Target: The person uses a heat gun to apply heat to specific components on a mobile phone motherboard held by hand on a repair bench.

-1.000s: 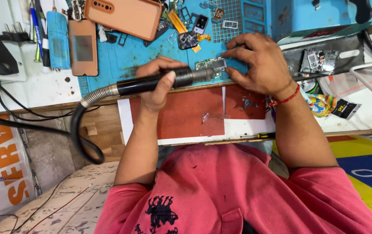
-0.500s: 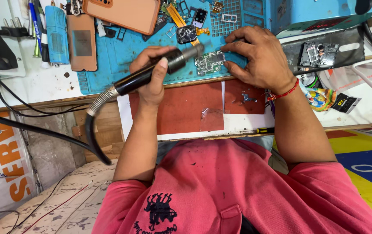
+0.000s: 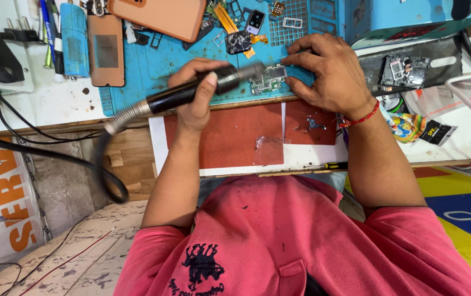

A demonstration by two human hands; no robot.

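**Hot air tool swung up over the little board**

Nearest the person lay a red mat (image 3: 230, 137) with a small clear plastic scrap (image 3: 268, 151) on it. Past that, the left hand (image 3: 194, 104) was wrapped tight around the black hot air tool (image 3: 191, 93). A second before, the tool lay flatter; now its tip was tilted up, just beside the small circuit board (image 3: 268, 79). The right hand (image 3: 328, 71) pressed bent fingers down by the board on the blue mat (image 3: 137, 77). Farther back lay an orange phone case (image 3: 159, 16).
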